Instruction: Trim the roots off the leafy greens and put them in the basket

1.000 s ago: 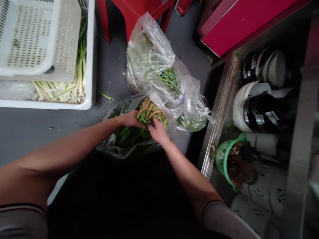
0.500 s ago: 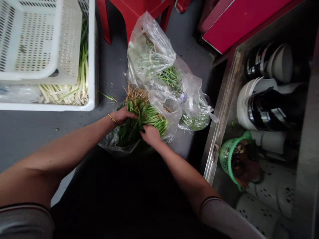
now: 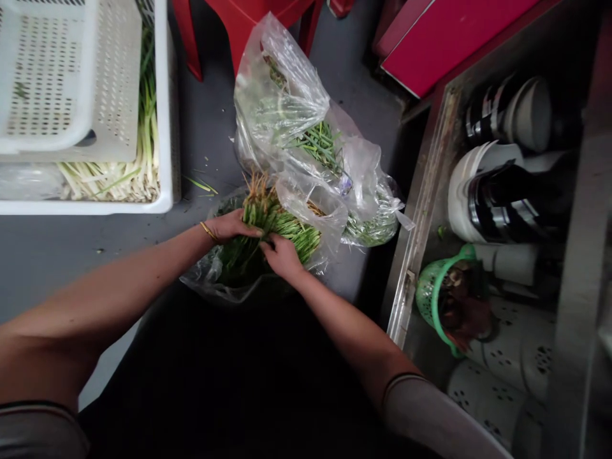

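My left hand (image 3: pixel 239 225) is closed around a bunch of leafy greens (image 3: pixel 258 207) whose brownish root ends point away from me. My right hand (image 3: pixel 282 256) meets it at the bunch, its thumb and fingers pinched on the greens near my left fingertips. Under both hands more green stems (image 3: pixel 301 237) lie in an opened clear plastic bag (image 3: pixel 229 290). Just beyond sits a bigger clear bag (image 3: pixel 282 95) with long green leaves inside, and beside it a knotted bag of greens (image 3: pixel 370 226).
A white crate (image 3: pixel 165 127) with spring onions (image 3: pixel 119 178) and a white basket (image 3: pixel 52 83) stands at left. A red stool (image 3: pixel 243 25) is at the back. On the right, a metal shelf holds bowls (image 3: pixel 530 115) and a green basket (image 3: pixel 430 293).
My right hand has moved up and left to meet my left thumb at the bunch. The whole view has shifted slightly.
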### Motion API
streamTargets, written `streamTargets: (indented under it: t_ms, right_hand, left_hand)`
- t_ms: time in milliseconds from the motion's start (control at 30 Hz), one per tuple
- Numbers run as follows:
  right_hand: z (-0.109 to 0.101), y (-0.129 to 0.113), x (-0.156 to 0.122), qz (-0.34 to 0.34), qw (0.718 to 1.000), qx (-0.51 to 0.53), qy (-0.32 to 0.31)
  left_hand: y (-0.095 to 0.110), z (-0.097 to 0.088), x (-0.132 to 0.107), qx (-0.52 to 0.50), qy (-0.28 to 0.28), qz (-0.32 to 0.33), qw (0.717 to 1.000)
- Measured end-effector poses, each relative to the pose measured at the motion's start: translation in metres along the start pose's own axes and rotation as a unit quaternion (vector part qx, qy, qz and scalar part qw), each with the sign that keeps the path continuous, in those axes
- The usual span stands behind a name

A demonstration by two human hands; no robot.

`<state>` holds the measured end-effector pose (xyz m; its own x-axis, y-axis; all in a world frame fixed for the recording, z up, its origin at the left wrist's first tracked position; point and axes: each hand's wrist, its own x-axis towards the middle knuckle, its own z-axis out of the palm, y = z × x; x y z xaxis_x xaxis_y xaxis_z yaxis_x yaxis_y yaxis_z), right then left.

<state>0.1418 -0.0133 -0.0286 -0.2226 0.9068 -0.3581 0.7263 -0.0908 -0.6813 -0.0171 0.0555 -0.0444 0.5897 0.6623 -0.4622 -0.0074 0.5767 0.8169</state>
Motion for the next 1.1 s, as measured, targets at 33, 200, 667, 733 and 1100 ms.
streamTargets:
  t_ms: [33,200,667,733,1100]
  right_hand:
    - [0.001,-0.002,0.005,-0.002,1.000,-0.003,-0.001]
    - [-0.022,0.014,-0.001,-0.001,0.998,-0.058,-0.018]
    - [-0.033,0.035,0.016,-0.014,0.953,-0.289,-0.087]
    - [-0.040,0.022,0.015,-0.029,0.946,-0.310,-0.087]
    - [-0.053,0.001,0.027,-0.093,0.925,-0.355,-0.103]
  left_hand:
    - [0.000,0.006,-0.002,0.034,0.021,0.009,0.999]
    - [-0.004,0.025,-0.006,0.055,0.160,0.051,0.984]
    - [-0.014,0.006,-0.002,-0.017,0.135,0.102,0.985]
    - [-0.017,0.005,0.002,-0.008,0.124,0.098,0.987]
    - [-0.020,0.011,0.034,0.068,-0.034,0.041,0.996]
